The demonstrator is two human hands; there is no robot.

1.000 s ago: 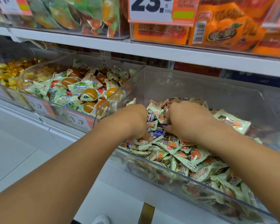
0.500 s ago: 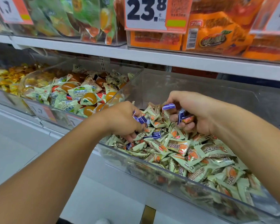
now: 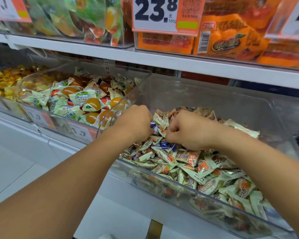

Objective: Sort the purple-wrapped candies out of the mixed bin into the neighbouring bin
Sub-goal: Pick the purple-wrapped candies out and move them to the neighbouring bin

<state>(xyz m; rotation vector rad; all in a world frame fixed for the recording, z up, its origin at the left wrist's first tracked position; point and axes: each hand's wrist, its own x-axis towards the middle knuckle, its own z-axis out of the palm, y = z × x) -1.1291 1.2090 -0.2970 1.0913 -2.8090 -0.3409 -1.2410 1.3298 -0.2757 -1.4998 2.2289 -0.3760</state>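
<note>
Shop-shelf mixed bin [image 3: 274,107]: left hand [image 3: 136,123] and right hand [image 3: 188,130] curl round purple-wrapped candies [image 3: 153,126].

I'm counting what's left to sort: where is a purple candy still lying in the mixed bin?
In the head view, a purple candy lies on the pile just below the right hand, among green-wrapped candies.

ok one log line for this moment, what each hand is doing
left hand: grips purple candy | right hand: curled in mixed bin, contents hidden | stage: picking
</note>
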